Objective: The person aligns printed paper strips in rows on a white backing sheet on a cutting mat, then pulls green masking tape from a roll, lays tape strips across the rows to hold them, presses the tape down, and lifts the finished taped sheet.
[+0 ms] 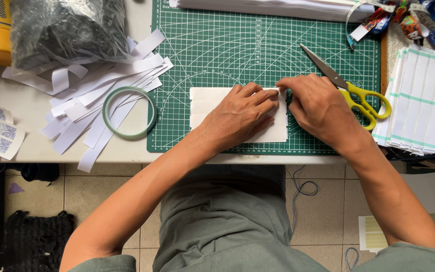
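Both hands press the white card (212, 108) on the cutting mat (217, 55): my left hand (242, 113) flat, my right hand (315, 103) pinching its top edge, near the desk's (31, 108) front edge.

Small craft workshop, likely home-based. Evidence: green cutting mat (258, 45) on white table (31, 108), centre frame; yellow scissors (351, 88) right of centre; tape ring (129, 112) over paper strips (96, 85), left; label sheets (421, 98) stacked at right edge; ribbons (404, 17) upper right; tiled floor (96, 194) below.
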Action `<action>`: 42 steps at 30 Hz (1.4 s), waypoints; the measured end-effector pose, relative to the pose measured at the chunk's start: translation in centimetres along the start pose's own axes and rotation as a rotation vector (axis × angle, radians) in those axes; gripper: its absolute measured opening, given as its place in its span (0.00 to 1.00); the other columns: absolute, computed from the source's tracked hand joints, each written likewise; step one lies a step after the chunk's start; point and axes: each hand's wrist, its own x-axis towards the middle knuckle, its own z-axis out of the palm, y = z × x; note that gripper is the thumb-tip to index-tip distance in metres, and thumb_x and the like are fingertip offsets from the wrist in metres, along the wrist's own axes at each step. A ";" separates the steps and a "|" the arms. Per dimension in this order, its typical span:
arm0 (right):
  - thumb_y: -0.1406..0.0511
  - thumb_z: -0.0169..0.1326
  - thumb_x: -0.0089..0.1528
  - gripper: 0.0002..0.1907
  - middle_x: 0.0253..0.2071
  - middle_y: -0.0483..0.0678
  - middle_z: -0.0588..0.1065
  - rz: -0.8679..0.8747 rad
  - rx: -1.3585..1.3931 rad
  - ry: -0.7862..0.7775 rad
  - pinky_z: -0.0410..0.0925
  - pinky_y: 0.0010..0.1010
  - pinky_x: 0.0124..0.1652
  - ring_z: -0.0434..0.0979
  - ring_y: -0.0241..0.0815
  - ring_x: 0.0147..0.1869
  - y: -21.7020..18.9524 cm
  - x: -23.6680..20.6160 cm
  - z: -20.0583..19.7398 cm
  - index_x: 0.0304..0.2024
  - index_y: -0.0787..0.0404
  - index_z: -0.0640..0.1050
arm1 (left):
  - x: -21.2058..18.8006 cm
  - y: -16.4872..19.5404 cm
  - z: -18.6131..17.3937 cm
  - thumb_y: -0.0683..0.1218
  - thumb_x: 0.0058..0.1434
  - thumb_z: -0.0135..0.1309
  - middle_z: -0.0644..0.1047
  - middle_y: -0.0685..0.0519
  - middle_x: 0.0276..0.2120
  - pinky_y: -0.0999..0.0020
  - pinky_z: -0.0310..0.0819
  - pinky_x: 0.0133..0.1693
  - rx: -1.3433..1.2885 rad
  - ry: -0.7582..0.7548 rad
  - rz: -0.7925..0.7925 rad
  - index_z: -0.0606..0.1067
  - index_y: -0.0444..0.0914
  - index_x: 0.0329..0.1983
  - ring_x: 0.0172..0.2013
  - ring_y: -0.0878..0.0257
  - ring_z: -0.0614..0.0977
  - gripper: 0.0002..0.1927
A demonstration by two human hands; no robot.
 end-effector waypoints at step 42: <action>0.65 0.64 0.60 0.08 0.43 0.45 0.79 0.219 0.151 0.054 0.63 0.38 0.55 0.77 0.42 0.48 -4.4 -7.4 0.9 0.41 0.58 0.82 | -0.2 0.0 -0.6 0.64 0.57 0.64 0.74 0.46 0.59 0.60 0.71 0.52 -0.046 -0.048 0.002 0.77 0.31 0.53 0.56 0.53 0.74 0.35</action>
